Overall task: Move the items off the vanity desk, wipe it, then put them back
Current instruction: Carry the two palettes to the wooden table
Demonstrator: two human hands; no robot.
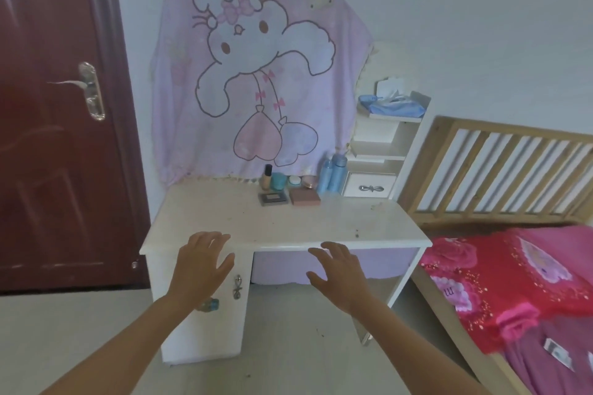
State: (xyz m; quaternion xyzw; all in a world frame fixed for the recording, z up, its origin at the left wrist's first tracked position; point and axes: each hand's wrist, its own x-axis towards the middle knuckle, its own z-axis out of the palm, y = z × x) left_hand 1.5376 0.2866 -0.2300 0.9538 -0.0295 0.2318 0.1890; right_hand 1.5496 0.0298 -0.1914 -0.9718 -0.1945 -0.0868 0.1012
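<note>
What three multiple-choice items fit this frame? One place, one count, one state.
1. Where on the desk do the cosmetics sit? A front left corner; B back, right of middle; C front right corner.
2. How many tall blue bottles stand beside the small drawer? A two; B one; C four.
3. How are the left hand and right hand? A one holds a cloth; B one grips a bottle; C both open, holding nothing.
Key: 1 B, they cluster below the blanket, near the shelf unit. 2 A, a pair stands side by side. 3 C, fingers spread near the front edge.
</note>
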